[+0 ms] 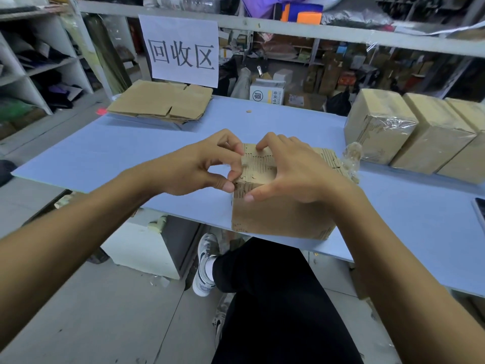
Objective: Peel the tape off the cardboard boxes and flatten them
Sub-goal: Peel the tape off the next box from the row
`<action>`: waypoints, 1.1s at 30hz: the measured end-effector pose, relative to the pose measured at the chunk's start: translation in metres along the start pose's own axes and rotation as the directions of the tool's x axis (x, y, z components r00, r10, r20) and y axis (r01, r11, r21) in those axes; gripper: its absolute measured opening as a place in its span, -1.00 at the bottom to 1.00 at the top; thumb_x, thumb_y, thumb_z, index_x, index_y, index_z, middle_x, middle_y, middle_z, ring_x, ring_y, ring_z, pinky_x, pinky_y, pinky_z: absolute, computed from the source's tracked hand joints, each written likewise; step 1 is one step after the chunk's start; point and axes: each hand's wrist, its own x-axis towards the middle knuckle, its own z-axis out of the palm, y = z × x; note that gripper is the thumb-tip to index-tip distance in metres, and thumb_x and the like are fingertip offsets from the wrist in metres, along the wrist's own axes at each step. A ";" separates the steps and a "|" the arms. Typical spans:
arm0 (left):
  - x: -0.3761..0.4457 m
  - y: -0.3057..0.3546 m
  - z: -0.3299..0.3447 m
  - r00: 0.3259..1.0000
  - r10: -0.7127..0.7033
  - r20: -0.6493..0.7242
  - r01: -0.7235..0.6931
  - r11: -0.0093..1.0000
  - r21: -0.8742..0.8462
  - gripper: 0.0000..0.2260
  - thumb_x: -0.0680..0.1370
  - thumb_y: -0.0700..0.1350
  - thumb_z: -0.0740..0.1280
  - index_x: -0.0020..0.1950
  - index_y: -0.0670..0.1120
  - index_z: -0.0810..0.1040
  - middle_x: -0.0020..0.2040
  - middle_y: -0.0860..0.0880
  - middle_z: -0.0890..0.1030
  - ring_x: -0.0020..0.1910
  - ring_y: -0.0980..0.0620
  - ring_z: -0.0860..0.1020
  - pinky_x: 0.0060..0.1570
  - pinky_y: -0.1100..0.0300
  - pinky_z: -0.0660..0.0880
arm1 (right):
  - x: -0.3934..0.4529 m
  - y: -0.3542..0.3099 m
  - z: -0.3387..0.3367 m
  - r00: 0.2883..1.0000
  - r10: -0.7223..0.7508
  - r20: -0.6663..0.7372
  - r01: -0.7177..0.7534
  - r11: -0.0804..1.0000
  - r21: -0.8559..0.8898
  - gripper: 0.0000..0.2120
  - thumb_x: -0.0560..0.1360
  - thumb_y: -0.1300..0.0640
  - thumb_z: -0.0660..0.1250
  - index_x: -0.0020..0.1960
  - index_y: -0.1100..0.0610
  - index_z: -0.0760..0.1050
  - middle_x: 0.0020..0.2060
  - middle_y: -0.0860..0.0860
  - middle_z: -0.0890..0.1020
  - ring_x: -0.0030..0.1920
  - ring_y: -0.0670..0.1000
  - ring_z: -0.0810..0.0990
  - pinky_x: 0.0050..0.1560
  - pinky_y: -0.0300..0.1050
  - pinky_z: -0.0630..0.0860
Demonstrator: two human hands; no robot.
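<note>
**Mia:** What are you working on?

**Me:** A small brown cardboard box (278, 216). It sits on the pale blue counter (131, 151), right under my two hands. My left hand (199, 166) pinches at the top left corner of the box, thumb and fingers curled tight together. I think a bit of tape is in that pinch, but it is too small to see. My right hand (294, 172) lies on top of the box with its fingers bent and its thumb pressing on the front side. It holds the box down.

**Mia:** Will the box be hard to handle?

**Me:** I think it is light and a bit stiff. It could slide, so the right hand should hold it down. The skin of the box looks torn in stripes, so it rips easily. I would take the tape by its loose end and pull low and slow.

**Mia:** What can't you see?

**Me:** My right hand hides most of the top. The far side of the box is hidden too. Just past my right hand is a crumpled ball of clear tape (350, 160). Farther right stand three taped brown boxes (420, 132), cut off at the edge. Far beyond my left hand lies a stack of flattened brown cardboard (160, 105).
</note>
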 end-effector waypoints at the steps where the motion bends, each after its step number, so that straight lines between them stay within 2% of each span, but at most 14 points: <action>1: -0.002 -0.004 0.006 0.999 0.011 -0.044 -0.014 0.997 -0.074 -0.86 0.49 -0.06 0.48 -0.18 -0.03 0.55 0.14 0.02 0.37 0.14 0.09 0.43 0.27 0.32 0.33 | 0.000 0.000 0.000 1.000 -0.004 0.002 0.004 1.000 -0.001 -0.16 0.21 -0.42 0.50 0.31 -0.03 0.32 0.22 -0.07 0.47 0.21 0.01 0.38 0.12 -0.06 0.28; 3: -0.007 -0.012 0.018 0.990 -0.004 -0.143 -0.029 0.973 -0.228 -0.86 0.47 -0.05 0.46 -0.17 -0.07 0.55 0.12 0.03 0.38 0.07 0.07 0.46 0.26 0.25 0.39 | 0.000 0.000 -0.002 1.000 -0.009 0.002 0.009 1.000 0.000 -0.15 0.21 -0.40 0.51 0.33 -0.02 0.33 0.25 -0.06 0.48 0.23 0.02 0.38 0.13 -0.07 0.28; 5: -0.012 -0.019 0.026 0.975 -0.039 -0.218 -0.029 0.953 -0.300 -0.90 0.45 -0.05 0.47 -0.19 0.00 0.57 0.10 0.05 0.39 0.03 0.07 0.47 0.22 0.23 0.42 | -0.002 0.000 -0.003 1.000 -0.014 0.008 0.014 1.000 0.010 -0.16 0.22 -0.38 0.53 0.34 -0.01 0.33 0.27 -0.06 0.48 0.25 0.02 0.37 0.15 -0.07 0.27; 9: -0.022 -0.023 0.031 0.972 -0.051 -0.228 -0.017 0.958 -0.285 -0.90 0.45 -0.05 0.46 -0.19 0.02 0.56 0.08 0.05 0.39 -0.01 0.05 0.46 0.15 0.28 0.43 | -0.003 -0.001 -0.005 0.999 -0.032 0.022 0.031 0.999 0.032 -0.17 0.24 -0.35 0.55 0.35 -0.02 0.34 0.26 -0.07 0.49 0.24 0.00 0.38 0.13 -0.06 0.30; 11: -0.027 -0.025 0.026 0.967 -0.066 -0.246 -0.005 0.961 -0.276 -0.89 0.45 -0.05 0.45 -0.20 0.01 0.54 0.08 -0.01 0.44 0.02 0.00 0.50 0.15 0.22 0.47 | -0.004 0.000 -0.007 0.999 -0.040 0.023 0.039 0.998 0.043 -0.17 0.24 -0.34 0.56 0.35 -0.02 0.34 0.24 -0.08 0.48 0.24 0.00 0.38 0.13 -0.06 0.31; 14: -0.041 -0.030 0.001 0.880 -0.162 -0.446 0.005 0.943 -0.334 -0.89 0.45 -0.03 0.44 -0.21 0.08 0.52 0.04 -0.19 0.56 0.08 -0.01 0.61 0.21 0.07 0.53 | -0.010 -0.001 -0.008 0.996 -0.080 0.046 0.077 0.995 0.059 -0.18 0.24 -0.31 0.57 0.36 -0.03 0.35 0.18 -0.17 0.43 0.22 -0.05 0.36 0.12 -0.09 0.29; 16: -0.049 -0.031 -0.016 0.813 -0.255 -0.524 0.079 0.939 -0.334 -0.82 0.47 -0.10 0.49 -0.19 0.03 0.50 -0.01 -0.27 0.63 0.04 0.00 0.66 0.21 0.00 0.57 | -0.011 -0.003 -0.007 0.991 -0.118 0.055 0.116 0.992 0.047 -0.18 0.24 -0.31 0.57 0.35 -0.03 0.35 0.17 -0.18 0.42 0.20 -0.07 0.35 0.12 -0.11 0.29; 19: -0.040 -0.022 -0.022 0.798 -0.250 -0.549 0.125 0.959 -0.256 -0.82 0.56 -0.28 0.41 -0.10 -0.06 0.46 -0.14 -0.20 0.66 -0.10 0.01 0.68 0.05 0.03 0.62 | -0.010 -0.006 -0.008 0.991 -0.125 0.050 0.123 0.992 0.031 -0.18 0.24 -0.32 0.57 0.36 -0.04 0.34 0.15 -0.19 0.40 0.18 -0.09 0.34 0.06 -0.13 0.23; 23: -0.012 -0.007 -0.018 0.763 -0.272 -0.586 0.164 0.959 -0.231 -0.76 0.56 -0.23 0.36 0.19 -0.05 0.47 -0.10 -0.25 0.66 -0.17 -0.09 0.67 -0.03 0.12 0.61 | -0.013 -0.006 -0.009 0.991 -0.124 0.044 0.123 0.992 0.021 -0.18 0.24 -0.35 0.55 0.36 -0.06 0.33 0.13 -0.21 0.37 0.15 -0.12 0.31 0.04 -0.16 0.19; 25: 0.004 0.000 -0.011 0.736 -0.297 -0.608 0.263 0.954 -0.147 -0.87 0.62 -0.24 0.28 0.13 -0.09 0.56 -0.08 -0.17 0.67 -0.16 -0.04 0.64 -0.06 0.14 0.60 | -0.013 -0.006 -0.008 0.992 -0.122 0.035 0.121 0.992 0.019 -0.18 0.24 -0.39 0.52 0.35 -0.06 0.33 0.14 -0.21 0.38 0.17 -0.10 0.33 0.05 -0.13 0.22; 26: 0.010 0.004 -0.006 0.742 -0.321 -0.588 0.306 0.943 -0.129 -0.85 0.66 -0.18 0.24 0.08 -0.12 0.60 -0.06 -0.13 0.66 -0.14 -0.03 0.63 -0.05 0.10 0.60 | -0.012 -0.006 -0.007 0.992 -0.120 0.033 0.120 0.993 0.013 -0.17 0.24 -0.41 0.51 0.35 -0.06 0.33 0.14 -0.21 0.39 0.18 -0.08 0.35 0.05 -0.11 0.25; 29: 0.013 0.005 0.007 0.821 -0.405 -0.402 0.381 0.913 -0.142 -0.67 0.67 0.08 0.23 0.11 -0.14 0.64 0.02 -0.08 0.68 -0.01 -0.03 0.65 0.07 -0.02 0.61 | -0.011 -0.006 -0.005 0.992 -0.120 0.030 0.119 0.993 0.012 -0.17 0.23 -0.44 0.50 0.34 -0.06 0.33 0.20 -0.18 0.45 0.21 -0.05 0.38 0.13 -0.05 0.33; 31: 0.005 0.001 0.009 0.839 -0.417 -0.348 0.368 0.908 -0.201 -0.79 0.62 0.01 0.36 0.10 -0.11 0.66 -0.03 -0.06 0.70 -0.05 0.04 0.67 0.02 0.07 0.63 | -0.012 -0.006 -0.004 0.993 -0.116 0.019 0.116 0.993 0.024 -0.17 0.22 -0.43 0.51 0.32 -0.06 0.34 0.21 -0.15 0.47 0.20 -0.04 0.39 0.17 -0.02 0.36; 33: 0.000 -0.005 0.007 0.783 -0.418 -0.460 0.328 0.907 -0.264 -0.87 0.60 -0.13 0.39 0.00 -0.17 0.69 -0.16 -0.11 0.69 -0.21 0.04 0.65 -0.08 0.09 0.62 | -0.012 -0.006 -0.004 0.993 -0.116 0.018 0.116 0.993 0.034 -0.17 0.22 -0.42 0.51 0.32 -0.06 0.35 0.21 -0.14 0.48 0.20 -0.04 0.39 0.18 0.00 0.37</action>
